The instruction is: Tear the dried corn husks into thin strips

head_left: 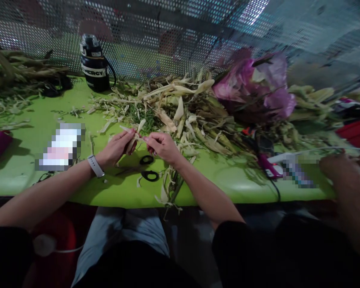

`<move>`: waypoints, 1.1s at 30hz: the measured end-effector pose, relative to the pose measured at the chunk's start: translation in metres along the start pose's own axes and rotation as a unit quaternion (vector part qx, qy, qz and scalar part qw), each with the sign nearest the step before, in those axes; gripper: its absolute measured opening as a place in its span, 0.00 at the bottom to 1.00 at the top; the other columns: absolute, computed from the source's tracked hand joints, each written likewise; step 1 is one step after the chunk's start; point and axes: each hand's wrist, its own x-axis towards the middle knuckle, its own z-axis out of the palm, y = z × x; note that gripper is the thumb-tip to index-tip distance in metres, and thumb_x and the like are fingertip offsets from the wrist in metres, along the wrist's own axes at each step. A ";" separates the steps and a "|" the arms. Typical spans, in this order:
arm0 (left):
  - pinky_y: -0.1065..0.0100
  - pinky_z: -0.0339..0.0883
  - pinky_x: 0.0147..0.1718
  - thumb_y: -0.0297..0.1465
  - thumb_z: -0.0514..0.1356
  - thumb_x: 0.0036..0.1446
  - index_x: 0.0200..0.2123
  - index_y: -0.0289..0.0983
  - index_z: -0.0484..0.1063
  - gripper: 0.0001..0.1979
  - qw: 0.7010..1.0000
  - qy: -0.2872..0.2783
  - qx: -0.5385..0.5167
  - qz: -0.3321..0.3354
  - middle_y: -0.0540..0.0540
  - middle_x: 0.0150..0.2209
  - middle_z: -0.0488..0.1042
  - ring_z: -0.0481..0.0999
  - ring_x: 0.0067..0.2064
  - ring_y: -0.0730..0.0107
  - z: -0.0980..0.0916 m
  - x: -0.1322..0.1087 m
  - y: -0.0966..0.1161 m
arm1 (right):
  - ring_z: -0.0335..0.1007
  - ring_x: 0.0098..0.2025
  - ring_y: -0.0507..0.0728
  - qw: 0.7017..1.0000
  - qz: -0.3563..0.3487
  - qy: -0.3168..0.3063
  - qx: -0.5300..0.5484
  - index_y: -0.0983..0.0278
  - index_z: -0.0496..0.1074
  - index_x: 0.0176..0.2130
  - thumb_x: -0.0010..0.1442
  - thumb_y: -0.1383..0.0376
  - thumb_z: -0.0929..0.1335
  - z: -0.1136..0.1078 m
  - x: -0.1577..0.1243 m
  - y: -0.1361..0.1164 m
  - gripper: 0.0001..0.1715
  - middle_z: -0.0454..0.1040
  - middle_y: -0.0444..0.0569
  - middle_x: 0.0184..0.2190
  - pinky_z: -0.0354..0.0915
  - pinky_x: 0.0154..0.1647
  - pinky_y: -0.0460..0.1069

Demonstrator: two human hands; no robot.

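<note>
My left hand (117,147) is closed round a pale dried husk piece (131,138), held just above the green table (27,168). My right hand (163,147) pinches the other end of the same husk piece, fingertips close to the left hand's. A white watch (95,165) sits on my left wrist. Black-handled scissors (148,168) lie on the table right under my hands. A big heap of dried husks and leaves (183,108) lies just beyond them.
A black bottle (94,64) stands at the back by the perforated metal screen (168,32). A purple plastic bag (258,86) sits at the back right. Another person's hand (343,172) works at the right edge. More leaves (15,72) pile up at far left.
</note>
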 end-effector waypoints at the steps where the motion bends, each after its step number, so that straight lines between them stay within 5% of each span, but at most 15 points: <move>1: 0.74 0.59 0.21 0.44 0.62 0.61 0.36 0.37 0.71 0.15 1.000 0.000 -0.002 0.009 0.53 0.23 0.68 0.65 0.22 0.77 -0.002 0.001 0.000 | 0.60 0.18 0.48 1.000 -0.001 0.008 -0.002 0.63 0.67 0.21 0.59 0.52 0.67 -0.001 0.000 -0.001 0.22 0.67 0.41 0.16 0.56 0.22 0.45; 5: 0.75 0.63 0.26 0.40 0.65 0.59 0.39 0.38 0.73 0.12 0.995 0.029 0.029 0.092 0.54 0.25 0.69 0.67 0.25 0.77 -0.008 0.005 -0.001 | 0.61 0.22 0.50 0.999 -0.015 0.021 -0.022 0.63 0.67 0.20 0.60 0.54 0.66 -0.004 0.000 -0.001 0.22 0.67 0.42 0.17 0.59 0.27 0.47; 11: 0.70 0.70 0.37 0.42 0.68 0.55 0.38 0.36 0.74 0.16 0.991 0.026 0.058 0.115 0.49 0.31 0.76 0.75 0.33 0.73 -0.005 0.005 -0.001 | 0.69 0.47 0.56 0.997 -0.004 0.071 0.038 0.62 0.75 0.34 0.57 0.54 0.66 -0.001 0.005 0.003 0.15 0.76 0.48 0.39 0.62 0.52 0.50; 22: 0.68 0.70 0.35 0.40 0.67 0.56 0.36 0.34 0.77 0.14 0.956 0.032 0.227 0.184 0.42 0.35 0.80 0.77 0.36 0.68 -0.005 0.003 -0.007 | 0.53 0.27 0.50 0.991 0.066 0.017 0.112 0.62 0.66 0.25 0.52 0.56 0.69 0.005 0.009 0.013 0.14 0.59 0.39 0.22 0.52 0.31 0.46; 33: 0.64 0.74 0.40 0.37 0.68 0.56 0.36 0.35 0.82 0.11 0.944 0.012 0.266 0.192 0.42 0.36 0.83 0.81 0.38 0.63 -0.005 -0.001 -0.002 | 0.54 0.29 0.52 0.992 0.080 0.013 0.094 0.61 0.64 0.23 0.49 0.61 0.66 0.006 0.010 0.014 0.08 0.61 0.42 0.22 0.54 0.30 0.48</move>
